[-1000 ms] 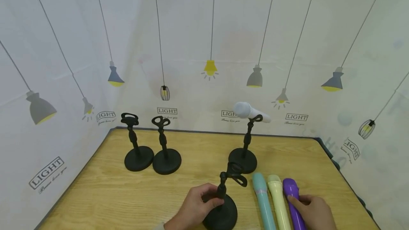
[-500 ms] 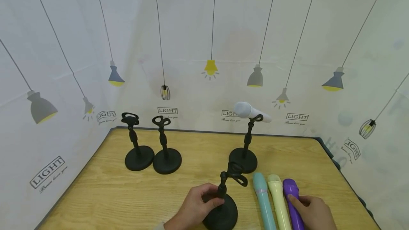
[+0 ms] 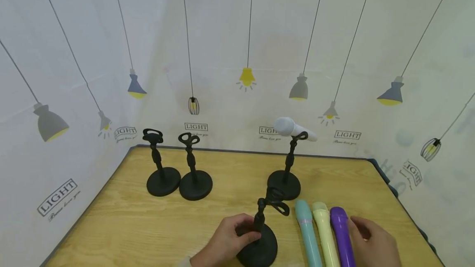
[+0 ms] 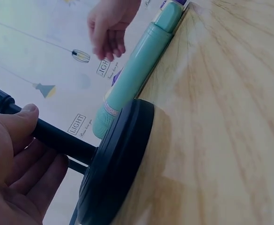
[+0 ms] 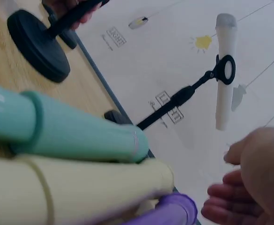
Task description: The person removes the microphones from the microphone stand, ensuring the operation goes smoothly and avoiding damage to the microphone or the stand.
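Note:
My left hand (image 3: 233, 238) grips the pole of a black desktop microphone stand (image 3: 259, 248), thumb and fingers around it; the left wrist view shows its round base (image 4: 118, 164) on the table. To its right, three toy microphones lie side by side: turquoise (image 3: 309, 234), pale yellow (image 3: 326, 234) and purple (image 3: 342, 234). Just right of the purple one is my right hand (image 3: 375, 242), its fingers loosely bent and holding nothing. In the right wrist view that hand (image 5: 254, 178) is apart from the microphones. Behind, a white microphone (image 3: 295, 129) sits in the clip of another stand (image 3: 283, 184).
Two more black stands, one at the far left (image 3: 163, 181) and one beside it (image 3: 195, 184), have bare clips and stand at the back left of the wooden table (image 3: 141, 230). A white sheet (image 3: 222, 32) printed with lamps rises behind and along both sides.
My right hand has let go of the purple microphone and moved slightly right of it. The left hand keeps its grip on the stand. The head view has shifted a little.

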Action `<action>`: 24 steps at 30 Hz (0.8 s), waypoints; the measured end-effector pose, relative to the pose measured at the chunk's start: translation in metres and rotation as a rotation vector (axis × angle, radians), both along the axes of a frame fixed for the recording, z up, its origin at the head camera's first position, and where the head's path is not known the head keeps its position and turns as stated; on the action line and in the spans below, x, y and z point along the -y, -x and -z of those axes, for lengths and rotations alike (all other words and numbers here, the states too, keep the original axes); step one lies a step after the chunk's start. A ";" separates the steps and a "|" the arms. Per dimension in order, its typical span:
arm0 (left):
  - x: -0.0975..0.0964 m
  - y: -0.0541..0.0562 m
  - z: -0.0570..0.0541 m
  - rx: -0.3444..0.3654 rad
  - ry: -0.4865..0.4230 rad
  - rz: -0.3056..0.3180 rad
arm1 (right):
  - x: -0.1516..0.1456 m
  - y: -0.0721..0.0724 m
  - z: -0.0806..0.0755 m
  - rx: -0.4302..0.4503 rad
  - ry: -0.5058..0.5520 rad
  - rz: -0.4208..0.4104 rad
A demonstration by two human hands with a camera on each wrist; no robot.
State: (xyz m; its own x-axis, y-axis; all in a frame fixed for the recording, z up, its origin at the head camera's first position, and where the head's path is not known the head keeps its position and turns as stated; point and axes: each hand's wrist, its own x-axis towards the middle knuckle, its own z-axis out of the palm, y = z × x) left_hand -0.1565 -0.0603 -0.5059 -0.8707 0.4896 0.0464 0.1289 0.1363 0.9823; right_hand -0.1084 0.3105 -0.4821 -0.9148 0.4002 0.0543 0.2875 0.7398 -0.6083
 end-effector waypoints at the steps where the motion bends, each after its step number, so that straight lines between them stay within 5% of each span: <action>1: 0.000 0.001 0.000 0.004 0.004 0.002 | 0.005 -0.001 -0.002 -0.043 0.011 -0.025; 5: 0.000 0.002 0.000 0.018 0.019 0.009 | 0.023 -0.004 -0.004 -0.206 0.067 -0.150; 9: -0.001 0.002 0.001 0.023 0.022 0.016 | 0.041 -0.002 -0.003 -0.279 0.137 -0.229; 24: -0.001 0.002 0.005 -0.004 -0.002 0.024 | 0.095 0.011 -0.014 -0.183 0.488 -0.422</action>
State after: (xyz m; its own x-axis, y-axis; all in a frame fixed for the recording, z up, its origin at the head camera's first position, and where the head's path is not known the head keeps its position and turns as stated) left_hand -0.1583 -0.0593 -0.5107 -0.8587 0.5099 0.0505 0.1358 0.1314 0.9820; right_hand -0.1191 0.2159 -0.4685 -0.9915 0.0278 0.1267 -0.1056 0.3941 -0.9130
